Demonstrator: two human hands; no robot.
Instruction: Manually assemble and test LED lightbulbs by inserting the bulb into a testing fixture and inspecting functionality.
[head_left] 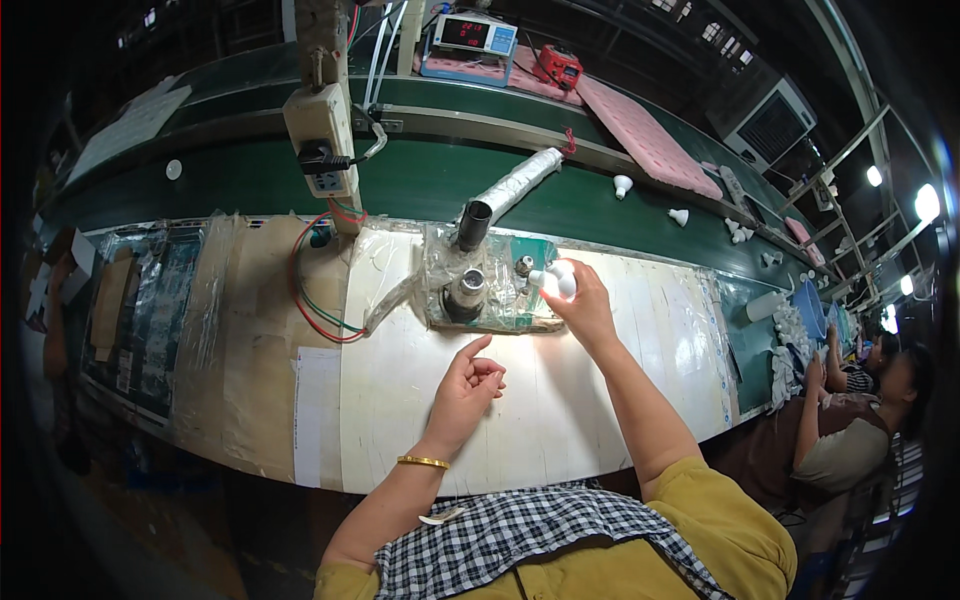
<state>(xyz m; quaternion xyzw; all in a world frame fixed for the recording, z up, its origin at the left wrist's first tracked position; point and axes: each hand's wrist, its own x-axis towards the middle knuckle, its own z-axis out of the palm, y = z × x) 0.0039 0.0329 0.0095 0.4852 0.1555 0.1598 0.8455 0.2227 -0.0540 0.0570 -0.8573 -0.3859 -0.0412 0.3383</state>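
My right hand (585, 305) grips a white light bulb (562, 280) over the right part of a test fixture. The bulb is at the small metal socket post (525, 265); whether it touches the post I cannot tell. A bright patch lies on the table below it. The fixture, a tape-wrapped block (445, 318), carries a larger metal lamp socket (465, 290) and a black tube (474, 226). My left hand (468, 390) hovers over the white tabletop (410, 420), open, its index finger stretched out and the others loosely curled, nothing visible in it.
Beyond the table runs a green conveyor belt (400, 172) with loose bulbs (622, 187). A power outlet box (320, 140) hangs on a post; red and green wires (293, 275) loop down left of the fixture. A meter (470, 35) stands behind. Another person (850, 425) sits at right.
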